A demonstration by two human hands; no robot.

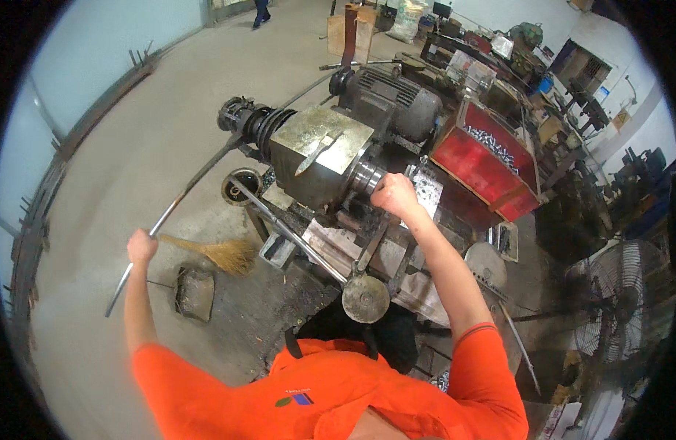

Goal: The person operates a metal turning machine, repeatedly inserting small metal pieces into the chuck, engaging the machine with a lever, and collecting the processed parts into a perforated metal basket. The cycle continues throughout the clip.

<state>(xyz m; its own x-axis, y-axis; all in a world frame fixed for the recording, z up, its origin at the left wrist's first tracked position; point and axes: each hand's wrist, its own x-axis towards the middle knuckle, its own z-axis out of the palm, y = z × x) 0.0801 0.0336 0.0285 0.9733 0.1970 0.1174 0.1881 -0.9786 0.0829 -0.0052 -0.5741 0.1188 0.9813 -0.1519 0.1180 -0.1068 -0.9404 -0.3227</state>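
Note:
My left hand [141, 246] is closed round a long thin metal rod [184, 196] that runs from low at the left up into the back end [244, 117] of a small lathe-like machine. My right hand [393, 193] is a fist at the machine's chuck [367, 177], to the right of its brass-coloured headstock box [322, 150]; what it grips is hidden. A lever with a round disc end [365, 297] sticks out toward me between my arms. An electric motor [396, 99] sits behind the headstock.
A red bin [484, 172] with small metal parts stands right of the machine. A straw broom [224, 254] and a dustpan [195, 292] lie on the concrete floor at the left. A floor fan [616, 301] stands at the right. Cluttered benches fill the back right; a person walks far off.

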